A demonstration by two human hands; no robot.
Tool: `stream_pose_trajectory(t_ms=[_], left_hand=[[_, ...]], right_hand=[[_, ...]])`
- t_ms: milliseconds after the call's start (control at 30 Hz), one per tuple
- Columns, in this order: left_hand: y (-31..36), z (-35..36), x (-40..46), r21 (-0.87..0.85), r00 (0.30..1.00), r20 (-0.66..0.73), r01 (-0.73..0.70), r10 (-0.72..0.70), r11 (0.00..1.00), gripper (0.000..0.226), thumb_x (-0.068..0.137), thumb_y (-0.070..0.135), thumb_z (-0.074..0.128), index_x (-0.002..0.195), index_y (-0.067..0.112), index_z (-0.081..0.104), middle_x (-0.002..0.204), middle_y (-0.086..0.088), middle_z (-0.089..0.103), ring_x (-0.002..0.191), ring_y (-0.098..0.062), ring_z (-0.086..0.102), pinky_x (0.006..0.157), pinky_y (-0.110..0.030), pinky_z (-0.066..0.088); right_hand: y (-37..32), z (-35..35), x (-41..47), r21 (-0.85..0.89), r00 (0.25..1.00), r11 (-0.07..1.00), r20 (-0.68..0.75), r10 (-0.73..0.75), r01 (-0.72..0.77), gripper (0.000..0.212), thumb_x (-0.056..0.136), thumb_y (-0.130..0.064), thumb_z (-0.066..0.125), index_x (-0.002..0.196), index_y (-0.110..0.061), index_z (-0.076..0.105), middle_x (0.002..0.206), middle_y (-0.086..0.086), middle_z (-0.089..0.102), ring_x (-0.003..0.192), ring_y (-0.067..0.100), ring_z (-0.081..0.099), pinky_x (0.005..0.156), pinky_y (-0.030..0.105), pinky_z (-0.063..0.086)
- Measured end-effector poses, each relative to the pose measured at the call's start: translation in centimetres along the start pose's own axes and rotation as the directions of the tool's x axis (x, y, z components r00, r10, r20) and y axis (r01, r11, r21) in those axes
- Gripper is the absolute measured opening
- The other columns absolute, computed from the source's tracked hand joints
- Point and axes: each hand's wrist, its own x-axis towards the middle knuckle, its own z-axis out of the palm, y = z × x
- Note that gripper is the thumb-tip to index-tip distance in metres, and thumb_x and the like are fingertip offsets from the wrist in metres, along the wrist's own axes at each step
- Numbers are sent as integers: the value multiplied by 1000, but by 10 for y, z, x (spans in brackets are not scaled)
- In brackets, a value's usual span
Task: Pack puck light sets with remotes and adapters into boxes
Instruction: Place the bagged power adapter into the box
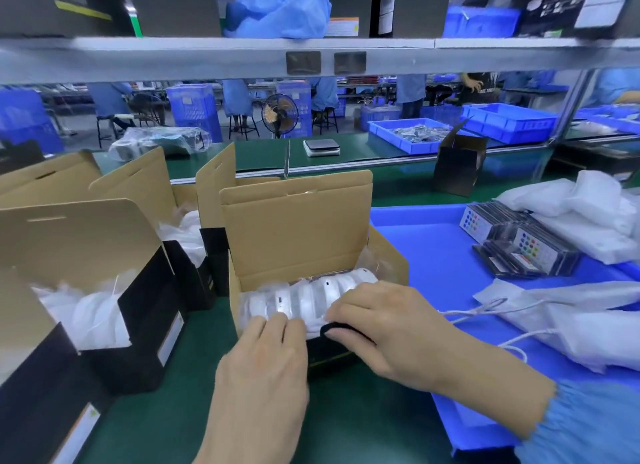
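Pressing bagged puck lights [304, 299] into the open box [298, 228] with our left hand [266, 352] flat and right hand [388, 325] gripping a black adapter [341, 330] at its rim, we judge remotes [526, 245] still unpacked.

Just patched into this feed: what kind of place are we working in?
Most likely a factory packing line: open boxes of bagged puck lights on a green bench, blue parts trays, more workstations behind.
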Motion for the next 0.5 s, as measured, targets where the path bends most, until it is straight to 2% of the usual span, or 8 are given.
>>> stream_pose_trajectory(t_ms=[33, 100, 200, 267, 333, 367, 433, 500], left_hand=[[3, 1, -6, -3, 1000, -4, -17, 17, 1000, 16, 73, 15, 57, 57, 12, 55, 54, -4, 46, 47, -24, 48, 38, -33, 35], [4, 2, -13, 24, 998, -5, -66, 66, 998, 35, 85, 34, 47, 59, 12, 55, 55, -6, 46, 48, -27, 45, 48, -41, 38], [6, -6, -3, 108, 998, 58, -43, 37, 993, 42, 90, 37, 43, 55, 15, 52, 54, -8, 45, 57, -28, 44, 60, -42, 33], [4, -8, 3, 100, 1000, -2, 1, 0, 995, 45, 93, 33, 44, 54, 15, 55, 66, -11, 56, 73, -32, 51, 69, -45, 35], [-4, -4, 2, 4, 987, -147, 72, -71, 997, 32, 94, 24, 51, 71, 12, 69, 100, -15, 65, 98, -39, 55, 83, -47, 36], [-9, -3, 1, -80, 962, -237, 123, -138, 989, 20, 93, 20, 57, 89, 10, 74, 115, -17, 62, 109, -40, 53, 90, -47, 36], [-19, -1, 2, -352, 872, -291, 286, -394, 891, 34, 95, 18, 64, 128, 10, 62, 135, -14, 50, 123, -33, 46, 104, -38, 34], [-22, 2, 3, -612, 761, 26, 525, -649, 591, 62, 86, 28, 74, 142, 23, 48, 142, 8, 47, 131, -14, 44, 111, -29, 33]], right_hand=[[0, -1, 1, 33, 999, 999, 39, 7, -8, 39, 99, -39, 40, 93, -15, 71, 90, -5, 68, 81, 21, 61, 71, 37, 50], [-1, -3, 0, 67, 998, 998, 64, -23, 18, 41, 98, -43, 39, 95, -18, 71, 95, -8, 69, 89, 17, 62, 82, 35, 48], [10, -11, -2, 100, 980, 995, -199, 11, 9, 21, 92, -31, 61, 98, -17, 74, 109, -5, 69, 99, 15, 63, 87, 33, 49], [26, -16, -2, 119, 912, 975, -347, 217, -186, 33, 89, -30, 68, 120, -19, 66, 131, -1, 55, 114, 17, 56, 92, 33, 48], [37, -16, -3, 231, 850, 866, -199, 487, -442, 69, 88, -37, 68, 148, -21, 37, 145, -8, 40, 126, 12, 47, 101, 27, 42], [38, -13, -3, 315, 819, 798, -97, 565, -514, 77, 89, -35, 68, 152, -22, 26, 143, -16, 41, 127, 10, 47, 100, 19, 39], [37, -4, -5, 423, 836, 766, -33, 548, -485, 65, 93, -25, 64, 150, -26, 32, 124, -20, 60, 114, 15, 59, 89, 12, 43], [32, 2, -8, 385, 893, 830, -31, 449, -404, 46, 96, -31, 57, 142, -28, 46, 119, -13, 66, 106, 14, 61, 95, 22, 45]])
